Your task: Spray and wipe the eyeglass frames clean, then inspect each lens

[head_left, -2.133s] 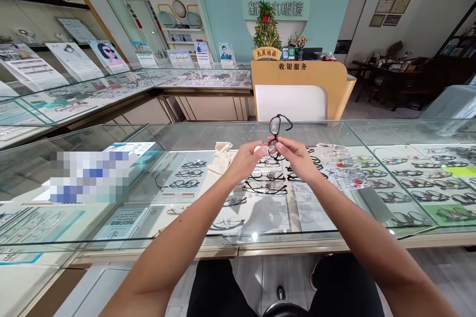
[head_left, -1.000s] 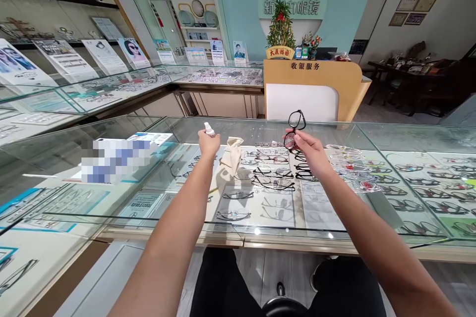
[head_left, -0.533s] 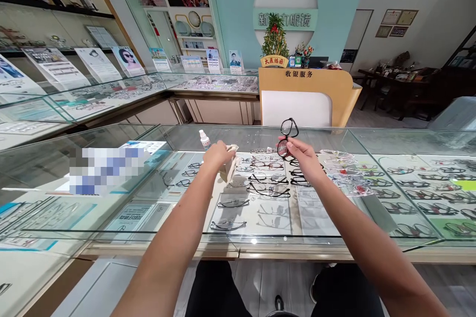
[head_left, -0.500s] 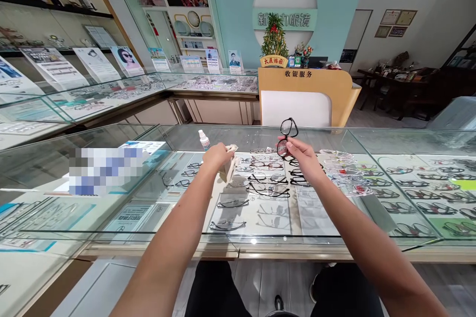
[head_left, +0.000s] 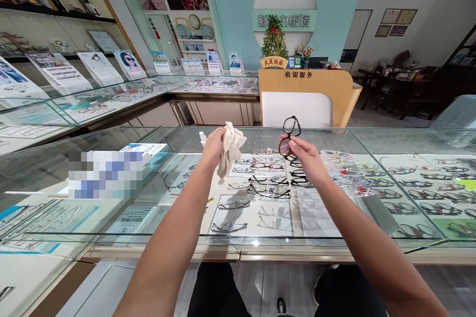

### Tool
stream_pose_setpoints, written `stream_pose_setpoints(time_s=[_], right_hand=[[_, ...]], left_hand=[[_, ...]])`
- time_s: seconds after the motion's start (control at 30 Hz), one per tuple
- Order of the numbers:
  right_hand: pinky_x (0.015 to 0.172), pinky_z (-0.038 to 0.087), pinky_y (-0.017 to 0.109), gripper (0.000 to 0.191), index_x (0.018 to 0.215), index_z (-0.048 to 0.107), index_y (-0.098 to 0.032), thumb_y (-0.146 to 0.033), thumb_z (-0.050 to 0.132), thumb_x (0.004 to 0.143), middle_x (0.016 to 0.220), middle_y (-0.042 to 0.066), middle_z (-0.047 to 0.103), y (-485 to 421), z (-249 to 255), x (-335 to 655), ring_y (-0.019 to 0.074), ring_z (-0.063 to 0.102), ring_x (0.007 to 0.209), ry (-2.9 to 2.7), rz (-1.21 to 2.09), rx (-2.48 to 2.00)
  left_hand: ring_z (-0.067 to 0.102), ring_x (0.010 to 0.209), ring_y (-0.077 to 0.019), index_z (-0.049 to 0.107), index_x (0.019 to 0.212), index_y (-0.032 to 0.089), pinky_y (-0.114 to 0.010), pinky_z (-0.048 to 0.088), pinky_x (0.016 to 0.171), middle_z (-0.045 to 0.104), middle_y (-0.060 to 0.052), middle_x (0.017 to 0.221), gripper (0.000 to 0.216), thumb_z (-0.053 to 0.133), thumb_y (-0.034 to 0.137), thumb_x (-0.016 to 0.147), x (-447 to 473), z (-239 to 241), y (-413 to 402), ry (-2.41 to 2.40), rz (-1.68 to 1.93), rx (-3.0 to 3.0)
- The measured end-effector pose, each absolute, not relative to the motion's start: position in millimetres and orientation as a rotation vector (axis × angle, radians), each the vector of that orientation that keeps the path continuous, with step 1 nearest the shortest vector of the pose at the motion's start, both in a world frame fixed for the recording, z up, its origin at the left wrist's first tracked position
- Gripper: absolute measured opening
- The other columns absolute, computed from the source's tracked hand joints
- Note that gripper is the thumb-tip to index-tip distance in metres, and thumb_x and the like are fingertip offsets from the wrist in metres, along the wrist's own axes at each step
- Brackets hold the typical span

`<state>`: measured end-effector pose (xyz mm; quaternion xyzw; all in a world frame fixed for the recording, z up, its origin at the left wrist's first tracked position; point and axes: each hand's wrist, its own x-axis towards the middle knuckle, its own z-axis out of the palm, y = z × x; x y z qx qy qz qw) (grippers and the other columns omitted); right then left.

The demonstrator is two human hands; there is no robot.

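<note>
A crumpled cream cloth (head_left: 232, 147) hangs from my left hand (head_left: 214, 146), whose fingers are closed on it above the glass counter. Partly behind that hand stands a small white bottle (head_left: 203, 137); only its top shows. My right hand (head_left: 305, 156) pinches a pair of black-framed eyeglasses (head_left: 291, 128) by one lens rim, between thumb and fingers. The eyeglasses are turned on end, one lens above the other. Cloth and eyeglasses are apart. Under the glass, between and below my hands, lie rows of eyeglasses (head_left: 268, 180).
The glass display counter (head_left: 178, 141) spans the view before me. Blurred papers (head_left: 107, 173) lie on its left part. Display cards (head_left: 128, 64) stand on the counter at the far left. Beyond is a wooden cashier desk (head_left: 308, 81) with a plant (head_left: 274, 39) on top.
My left hand has lifted the cloth off the counter area, and the cloth now hangs more spread out. The white bottle is more hidden behind that hand. My right hand has barely moved.
</note>
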<state>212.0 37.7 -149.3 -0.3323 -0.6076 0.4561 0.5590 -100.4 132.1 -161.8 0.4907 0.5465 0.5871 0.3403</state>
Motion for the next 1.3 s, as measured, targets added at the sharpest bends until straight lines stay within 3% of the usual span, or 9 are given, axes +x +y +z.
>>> stream_pose_setpoints(time_s=[0.13,0.33,0.47,0.67,0.87,0.97,1.1,1.2,1.3], right_hand=[[0.094,0.055,0.037,0.04,0.125,0.085,-0.031,-0.061,0.073,0.101,0.128,0.005,0.081,35,-146,211,0.024,0.069,0.111,-1.451,1.043,-0.743],[0.121,0.047,0.046,0.038,0.116,0.087,-0.032,-0.063,0.07,0.102,0.136,0.005,0.077,19,-133,202,0.0274,0.062,0.138,-1.539,0.939,-0.669],[0.128,0.044,0.046,0.039,0.119,0.086,-0.032,-0.063,0.069,0.103,0.139,0.008,0.074,16,-131,199,0.0269,0.059,0.146,-1.581,0.897,-0.654],[0.13,0.042,0.049,0.045,0.113,0.087,-0.029,-0.069,0.073,0.097,0.139,0.012,0.07,28,-142,201,0.0291,0.059,0.146,-1.521,0.717,-0.786],[0.127,0.046,0.049,0.042,0.119,0.086,-0.03,-0.065,0.071,0.101,0.139,0.012,0.072,30,-146,199,0.0272,0.061,0.143,-1.54,0.715,-0.755],[0.126,0.047,0.05,0.042,0.118,0.086,-0.031,-0.066,0.072,0.1,0.14,0.012,0.071,29,-147,197,0.0279,0.061,0.143,-1.541,0.716,-0.746],[0.127,0.046,0.052,0.038,0.115,0.088,-0.032,-0.063,0.073,0.1,0.14,0.011,0.073,26,-147,194,0.0298,0.06,0.145,-1.593,0.729,-0.701],[0.127,0.046,0.053,0.038,0.117,0.088,-0.033,-0.064,0.074,0.1,0.141,0.011,0.074,24,-147,190,0.0302,0.06,0.146,-1.599,0.779,-0.682],[0.127,0.047,0.052,0.038,0.119,0.088,-0.034,-0.063,0.073,0.1,0.143,0.01,0.074,22,-149,186,0.0291,0.06,0.147,-1.585,0.818,-0.665]], left_hand=[[0.059,0.079,-0.0171,0.062,0.093,0.021,-0.028,0.05,0.073,0.062,-0.001,0.088,0.034,0.074,0.052,0.085,-79,-144,111,1.056,1.562,1.177],[0.067,0.08,-0.0149,0.073,0.112,0.018,-0.023,0.052,0.071,0.075,-0.002,0.096,0.047,0.097,0.042,0.079,-37,-126,63,0.703,1.345,1.061],[0.071,0.083,-0.0159,0.075,0.127,0.019,-0.024,0.054,0.073,0.081,-0.006,0.106,0.051,0.096,0.035,0.083,-21,-120,39,0.626,1.147,1.053],[0.074,0.104,-0.0196,0.08,0.136,0.022,-0.026,0.058,0.085,0.076,-0.011,0.143,0.057,0.09,0.018,0.081,-16,-119,32,0.53,1.0,1.092],[0.075,0.113,-0.0237,0.075,0.145,0.027,-0.029,0.061,0.089,0.067,-0.013,0.158,0.066,0.097,0.034,0.083,-13,-128,35,0.526,1.038,1.236],[0.075,0.093,-0.0189,0.071,0.146,0.025,-0.027,0.06,0.078,0.074,-0.014,0.146,0.075,0.101,0.039,0.078,-8,-133,36,0.55,1.025,1.193],[0.07,0.077,-0.0144,0.075,0.132,0.02,-0.023,0.055,0.069,0.082,-0.008,0.109,0.071,0.105,0.041,0.071,-1,-138,35,0.556,1.013,1.134],[0.061,0.068,-0.0111,0.078,0.12,0.018,-0.021,0.05,0.064,0.073,0.0,0.083,0.063,0.105,0.045,0.07,3,-140,31,0.565,1.02,1.155],[0.056,0.065,-0.0114,0.079,0.114,0.016,-0.023,0.048,0.064,0.066,0.002,0.074,0.061,0.104,0.051,0.07,5,-141,29,0.581,1.017,1.219]])
